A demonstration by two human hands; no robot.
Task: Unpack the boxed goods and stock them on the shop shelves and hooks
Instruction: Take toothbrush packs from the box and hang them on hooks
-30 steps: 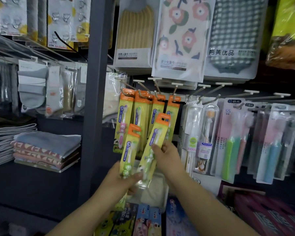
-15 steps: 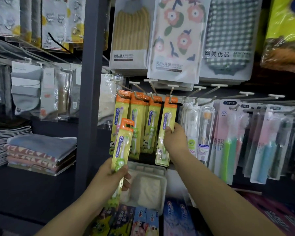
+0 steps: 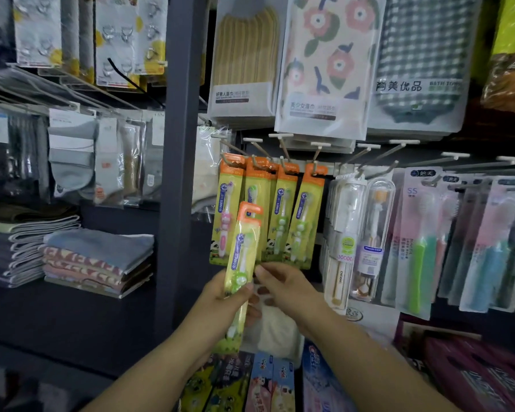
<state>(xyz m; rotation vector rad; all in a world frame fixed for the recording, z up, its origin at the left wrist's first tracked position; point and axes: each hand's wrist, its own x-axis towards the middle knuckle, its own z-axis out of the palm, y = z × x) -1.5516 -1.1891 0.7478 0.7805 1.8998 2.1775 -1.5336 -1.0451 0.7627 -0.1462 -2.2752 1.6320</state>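
Note:
My left hand (image 3: 220, 301) grips a yellow child's toothbrush pack (image 3: 244, 248) with an orange hanger tab, held upright in front of the hooks. My right hand (image 3: 286, 289) is beside it, thumb and fingers pinching the pack's right edge. Just behind, three or more matching packs (image 3: 280, 215) hang in a row on metal hooks (image 3: 284, 153). The rightmost hanging pack (image 3: 305, 215) hangs free of both hands.
Adult toothbrushes (image 3: 422, 248) hang to the right and bagged towels (image 3: 324, 63) above. A dark upright post (image 3: 179, 173) stands left of the hooks, with folded towels (image 3: 98, 257) beyond it. Toothpaste boxes (image 3: 268, 382) lie below my hands.
My right hand hung one pack on the rightmost yellow-pack hook, let go and came back down to the pack in my left hand. My left hand raised that pack slightly.

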